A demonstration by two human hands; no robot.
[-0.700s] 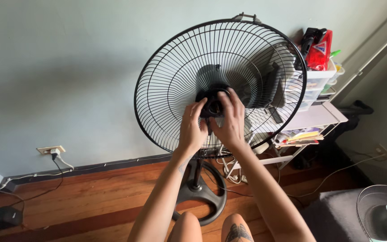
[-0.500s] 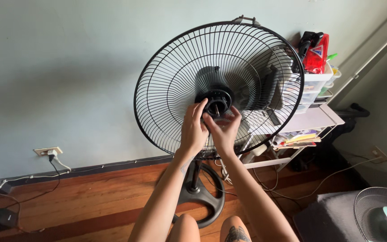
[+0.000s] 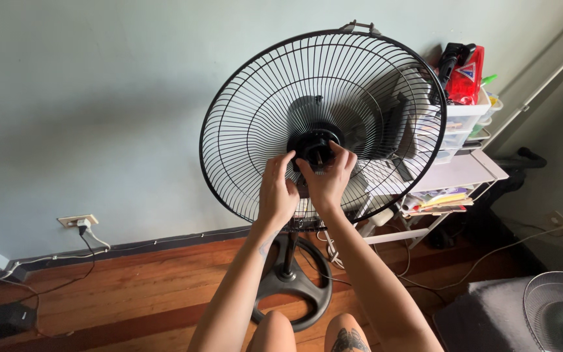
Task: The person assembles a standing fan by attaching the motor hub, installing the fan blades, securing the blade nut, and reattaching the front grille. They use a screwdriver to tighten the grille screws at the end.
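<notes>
While both arms reach up from below, the left hand and the right hand meet at the middle of the rear guard of a standing fan, with no blade or front guard mounted. Between the two sets of fingertips sits the black hub nut with the shaft end poking through it. The right hand's fingers curl over the nut's lower right edge and pinch it; the left hand's thumb and forefinger press on its lower left edge, the other fingers loosely bent against the wires. Both are thus closed in a fingertip grip on the nut, not open. To do this well, I judge, the turning should come from both hands on opposite sides of the ring so the force stays even, the guard should be kept from twisting, and the fingers should stay clear of the thin wires. Below the wrists stands the fan's pole and round base on the wooden floor. To the right of the right hand is a shelf with clear drawers and a red bag. Far below right lies another guard with a pale blade. Left of the left arm, low on the wall, is a socket.
</notes>
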